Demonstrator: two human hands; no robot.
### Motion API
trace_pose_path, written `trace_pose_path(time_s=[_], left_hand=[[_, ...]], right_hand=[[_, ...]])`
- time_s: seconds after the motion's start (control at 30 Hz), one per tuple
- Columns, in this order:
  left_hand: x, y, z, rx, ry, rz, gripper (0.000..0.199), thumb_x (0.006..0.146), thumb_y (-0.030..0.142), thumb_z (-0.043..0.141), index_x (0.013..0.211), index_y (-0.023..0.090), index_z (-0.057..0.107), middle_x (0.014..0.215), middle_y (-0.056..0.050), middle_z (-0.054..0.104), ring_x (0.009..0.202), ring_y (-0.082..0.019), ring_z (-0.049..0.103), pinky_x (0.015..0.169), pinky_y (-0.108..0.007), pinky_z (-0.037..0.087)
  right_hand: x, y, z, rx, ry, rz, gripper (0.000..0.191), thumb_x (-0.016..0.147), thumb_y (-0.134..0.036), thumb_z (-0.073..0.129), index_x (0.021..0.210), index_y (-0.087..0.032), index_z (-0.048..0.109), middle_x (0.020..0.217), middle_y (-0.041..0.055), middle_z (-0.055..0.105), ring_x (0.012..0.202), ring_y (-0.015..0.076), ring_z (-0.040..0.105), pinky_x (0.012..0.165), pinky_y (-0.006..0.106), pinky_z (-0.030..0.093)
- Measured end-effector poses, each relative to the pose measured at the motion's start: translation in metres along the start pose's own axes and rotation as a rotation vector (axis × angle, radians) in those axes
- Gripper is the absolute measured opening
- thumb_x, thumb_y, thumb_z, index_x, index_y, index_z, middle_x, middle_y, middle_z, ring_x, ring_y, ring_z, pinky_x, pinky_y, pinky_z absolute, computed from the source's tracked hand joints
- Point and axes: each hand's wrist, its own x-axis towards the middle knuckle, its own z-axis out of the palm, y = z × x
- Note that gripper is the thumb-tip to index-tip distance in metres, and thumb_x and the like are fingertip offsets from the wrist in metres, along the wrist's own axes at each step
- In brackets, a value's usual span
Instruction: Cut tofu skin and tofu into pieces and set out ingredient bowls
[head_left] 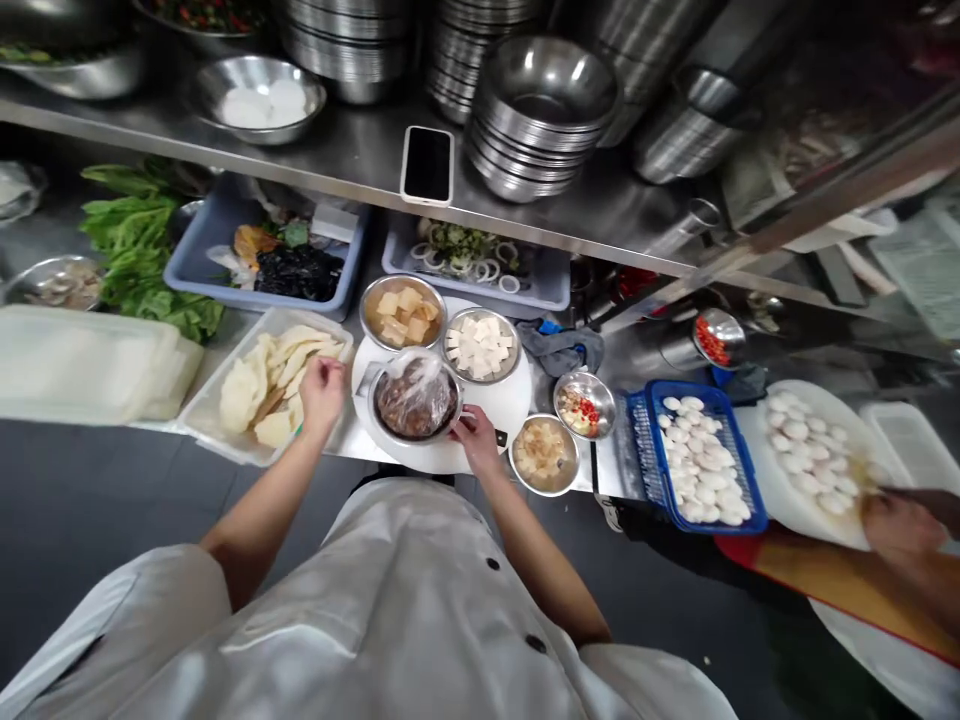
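Note:
A metal bowl (386, 428) of dark brown food, partly covered with clear plastic wrap (424, 375), stands on the round white board (499, 405). My right hand (478, 442) grips this bowl at its right rim. To the left, my left hand (322, 393) is closed with its fingertips pressed together over the right side of a clear plastic tub (217, 435) of pale slices (251, 385). What those fingers hold, if anything, is too small to make out. Behind the wrapped bowl are a bowl of yellowish chunks (407, 315) and a bowl of white cubes (480, 345).
Right of the board are bowls of soaked pale pieces (541, 452) and chopped chillies (583, 405). A blue basket (756, 500) holds white mushroom-like pieces. A co-worker's hand (900, 525) is at the far right. Overhead, a steel shelf (345, 180) carries a phone (427, 165) and stacked bowls (540, 120).

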Motion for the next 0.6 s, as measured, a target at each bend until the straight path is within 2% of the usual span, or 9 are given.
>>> trace_pose_path(time_s=[0.07, 0.1, 0.17, 0.2, 0.27, 0.33, 0.4, 0.47, 0.6], left_hand=[[-0.057, -0.022, -0.02, 0.02, -0.063, 0.006, 0.007, 0.084, 0.028, 0.057, 0.082, 0.022, 0.059, 0.078, -0.002, 0.066, 0.075, -0.018, 0.061, 0.076, -0.028, 0.049], [-0.085, -0.035, -0.028, 0.029, -0.128, -0.043, 0.007, 0.081, 0.028, 0.059, 0.076, 0.023, 0.06, 0.072, -0.001, 0.065, 0.07, -0.018, 0.059, 0.072, -0.028, 0.048], [-0.133, -0.063, -0.04, -0.007, -0.25, -0.24, 0.012, 0.075, 0.029, 0.065, 0.067, 0.022, 0.059, 0.063, -0.002, 0.063, 0.059, -0.017, 0.057, 0.063, -0.027, 0.045], [-0.149, -0.076, -0.046, -0.07, -0.272, -0.369, 0.015, 0.073, 0.03, 0.068, 0.066, 0.021, 0.059, 0.061, -0.002, 0.063, 0.055, -0.016, 0.055, 0.058, -0.027, 0.043], [-0.162, -0.098, -0.064, -0.274, -0.173, -0.583, 0.02, 0.07, 0.035, 0.073, 0.073, 0.02, 0.06, 0.066, -0.004, 0.066, 0.052, -0.015, 0.057, 0.051, -0.025, 0.042], [-0.152, -0.111, -0.089, -0.472, 0.077, -0.671, 0.032, 0.073, 0.041, 0.075, 0.09, 0.019, 0.059, 0.08, -0.005, 0.07, 0.057, -0.015, 0.063, 0.052, -0.025, 0.047], [-0.124, -0.118, -0.114, -0.533, 0.272, -0.69, 0.039, 0.078, 0.044, 0.076, 0.102, 0.02, 0.056, 0.089, -0.006, 0.071, 0.063, -0.016, 0.068, 0.056, -0.026, 0.054], [-0.089, -0.125, -0.132, -0.433, 0.276, -0.705, 0.036, 0.079, 0.037, 0.078, 0.102, 0.019, 0.057, 0.085, -0.006, 0.072, 0.063, -0.018, 0.07, 0.057, -0.029, 0.056], [-0.031, -0.15, -0.161, -0.212, 0.168, -0.615, 0.018, 0.068, 0.014, 0.079, 0.081, 0.015, 0.066, 0.064, -0.007, 0.066, 0.059, -0.025, 0.068, 0.05, -0.03, 0.052]], right_hand=[[-0.001, -0.003, -0.005, -0.141, 0.013, -0.021, 0.044, 0.069, -0.057, 0.076, 0.091, -0.024, 0.057, 0.072, -0.0025, 0.065, 0.059, 0.0155, 0.06, 0.057, 0.027, 0.05], [-0.005, -0.005, -0.01, -0.249, 0.002, -0.054, 0.042, 0.073, -0.062, 0.072, 0.083, -0.024, 0.056, 0.069, -0.0022, 0.063, 0.058, 0.0152, 0.058, 0.056, 0.027, 0.047], [-0.018, -0.005, -0.021, -0.488, -0.071, -0.179, 0.046, 0.083, -0.065, 0.065, 0.068, -0.024, 0.05, 0.06, -0.0026, 0.054, 0.056, 0.0142, 0.05, 0.055, 0.026, 0.039], [-0.026, -0.003, -0.027, -0.591, -0.13, -0.248, 0.05, 0.087, -0.065, 0.062, 0.062, -0.024, 0.047, 0.056, -0.003, 0.049, 0.055, 0.0137, 0.045, 0.055, 0.027, 0.036], [-0.044, 0.005, -0.035, -0.719, -0.268, -0.326, 0.054, 0.092, -0.063, 0.058, 0.057, -0.024, 0.044, 0.052, -0.0038, 0.042, 0.053, 0.0133, 0.038, 0.056, 0.028, 0.031], [-0.062, 0.02, -0.034, -0.77, -0.401, -0.318, 0.055, 0.094, -0.063, 0.055, 0.056, -0.025, 0.045, 0.05, -0.0039, 0.039, 0.05, 0.0135, 0.034, 0.056, 0.03, 0.027], [-0.077, 0.04, -0.023, -0.787, -0.481, -0.294, 0.054, 0.092, -0.066, 0.054, 0.056, -0.026, 0.048, 0.05, -0.0029, 0.041, 0.049, 0.0145, 0.034, 0.057, 0.03, 0.026], [-0.087, 0.063, -0.005, -0.797, -0.476, -0.283, 0.055, 0.089, -0.07, 0.055, 0.056, -0.026, 0.05, 0.05, -0.0016, 0.045, 0.049, 0.0154, 0.036, 0.057, 0.031, 0.025], [-0.093, 0.116, 0.037, -0.812, -0.344, -0.245, 0.063, 0.086, -0.079, 0.052, 0.054, -0.026, 0.048, 0.049, -0.0013, 0.045, 0.049, 0.0155, 0.036, 0.056, 0.029, 0.025]])
